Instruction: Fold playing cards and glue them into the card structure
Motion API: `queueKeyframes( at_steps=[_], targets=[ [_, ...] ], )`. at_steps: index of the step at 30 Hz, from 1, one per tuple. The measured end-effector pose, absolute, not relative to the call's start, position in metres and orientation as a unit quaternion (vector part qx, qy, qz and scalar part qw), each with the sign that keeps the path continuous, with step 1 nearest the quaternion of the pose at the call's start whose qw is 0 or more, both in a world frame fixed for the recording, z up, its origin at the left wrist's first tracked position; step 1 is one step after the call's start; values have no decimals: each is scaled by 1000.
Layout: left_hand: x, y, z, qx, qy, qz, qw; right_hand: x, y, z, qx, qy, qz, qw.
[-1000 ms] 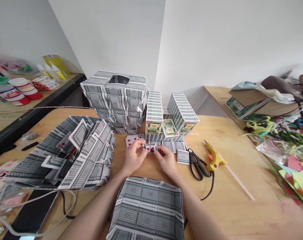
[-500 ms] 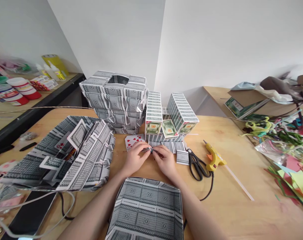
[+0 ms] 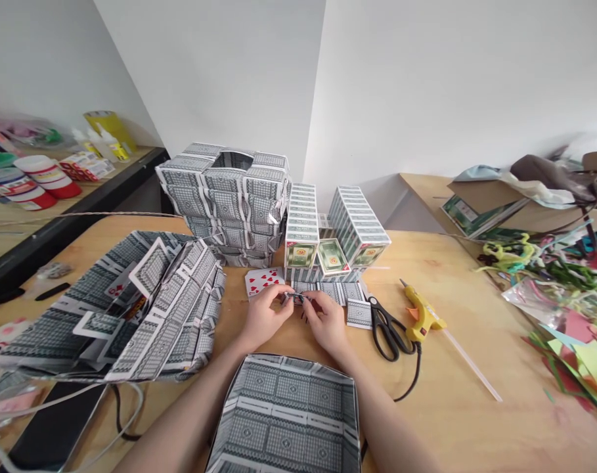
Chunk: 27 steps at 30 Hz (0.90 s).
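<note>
My left hand [image 3: 267,316] and my right hand [image 3: 327,320] meet over the table, fingertips pinched on one small, thin dark strip [image 3: 299,297]. Its exact kind is too small to make out, and the fingers cover part of it. Beside my left fingers lies a stack of playing cards [image 3: 263,281], hearts face up. Behind my fingers runs a row of grey-backed cards [image 3: 331,292]. To the right of my right hand are a folded card piece [image 3: 359,314] and black-handled scissors [image 3: 389,334]. Between my forearms stands an open box made of cards [image 3: 293,407].
A yellow glue gun [image 3: 421,316] with a clear stick lies on the right. Stacked card packs [image 3: 301,217] and a large card-built box [image 3: 229,203] stand behind. A card-covered container [image 3: 160,315] holds loose cards at left. Craft scraps [image 3: 569,341] lie at far right.
My fingertips have come slightly apart, so more of the dark strip shows between them. The view has shifted slightly; the other things stay where they were.
</note>
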<state>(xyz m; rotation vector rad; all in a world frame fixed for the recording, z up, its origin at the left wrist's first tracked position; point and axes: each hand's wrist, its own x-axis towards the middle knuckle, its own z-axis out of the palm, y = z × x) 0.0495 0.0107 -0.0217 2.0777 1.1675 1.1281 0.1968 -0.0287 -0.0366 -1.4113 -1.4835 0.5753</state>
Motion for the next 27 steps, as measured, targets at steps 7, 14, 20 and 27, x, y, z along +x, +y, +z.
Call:
queueKeyframes(
  at_steps=[7,14,20,27],
  targets=[
    [50,10,-17,764,437,401,253,198,-29,-36,-566,-650,173,477],
    [49,9,-16,766,453,389,239,197,-29,-36,-573,-653,154,470],
    [50,8,-17,766,466,376,232,196,-30,-36,-574,-648,138,482],
    [49,8,-19,768,462,369,245,196,-30,-36,-573,-651,130,481]
  ],
)
